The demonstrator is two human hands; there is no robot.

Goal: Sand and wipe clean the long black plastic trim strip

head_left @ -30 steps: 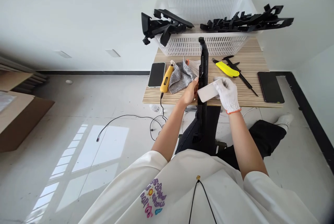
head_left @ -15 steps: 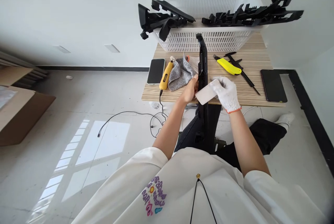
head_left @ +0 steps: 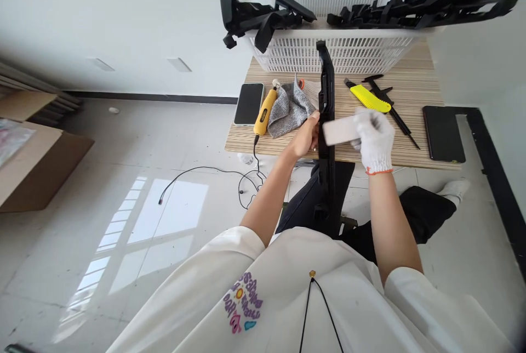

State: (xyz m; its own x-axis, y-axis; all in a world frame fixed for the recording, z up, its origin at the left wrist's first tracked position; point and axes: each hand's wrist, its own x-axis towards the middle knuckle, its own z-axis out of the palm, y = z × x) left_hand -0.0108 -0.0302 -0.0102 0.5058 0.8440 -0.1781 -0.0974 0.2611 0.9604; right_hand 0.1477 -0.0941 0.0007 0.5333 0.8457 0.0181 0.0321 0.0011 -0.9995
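A long black plastic trim part [head_left: 327, 87] stands lengthwise over the table's front edge, its lower end near my lap. My bare left hand [head_left: 304, 137] is closed around its left side at mid-length. In a white knit glove, my right hand [head_left: 376, 139] pinches a pale, flat rectangular piece [head_left: 340, 130], whose kind I cannot make out. The far end of this piece lies over or against the right side of the trim part; exact contact is hard to see. Just left of my left hand is a grey knit glove [head_left: 290, 109].
A white plastic basket [head_left: 296, 49] with black plastic parts [head_left: 390, 13] stands at the table's back. A yellow corded tool [head_left: 266, 112] and a phone [head_left: 249, 103] lie left. Right are a yellow utility knife [head_left: 370, 98], black calipers [head_left: 396, 117] and a dark phone [head_left: 444, 134].
My right hand has moved right and slightly up with the pale piece, which now lies more level. The view has shifted a little. My left hand keeps its hold on the trim part.
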